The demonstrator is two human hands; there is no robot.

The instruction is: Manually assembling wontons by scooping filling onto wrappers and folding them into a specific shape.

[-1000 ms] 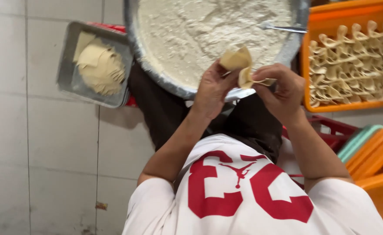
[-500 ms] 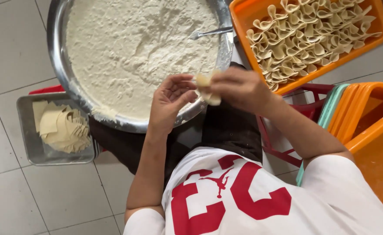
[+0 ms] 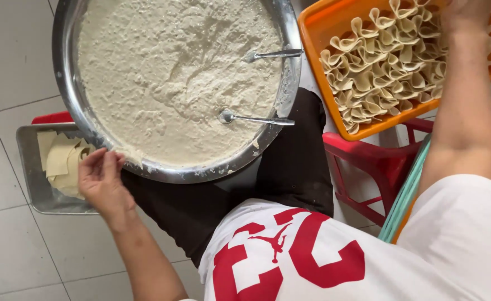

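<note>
**Hands apart: one at the wrappers, one over the folded pieces**

While you sit above the tiled floor, the widest thing before you is the round steel basin, filling the view from ten to twelve o'clock and heaped with pale, lumpy filling. Two metal spoons rest in it: one spoon near the rim at one o'clock, the other spoon lower, its bowl sunk in the filling.

Next in size, at two o'clock, the orange crate sits tilted on a red stool and is packed with folded dumplings. More orange and teal trays stand on edge at three o'clock, beside your arm.

At nine o'clock a grey metal tray, partly tucked under the basin, holds a stack of thin square wrappers.

Your left hand lies on the near edge of that stack, fingers loosely curled and touching the wrappers; whether it has one pinched I cannot tell. Your right hand is up over the far side of the crate at one o'clock, cut off by the frame, so I cannot tell how open it is or what it holds.
</note>
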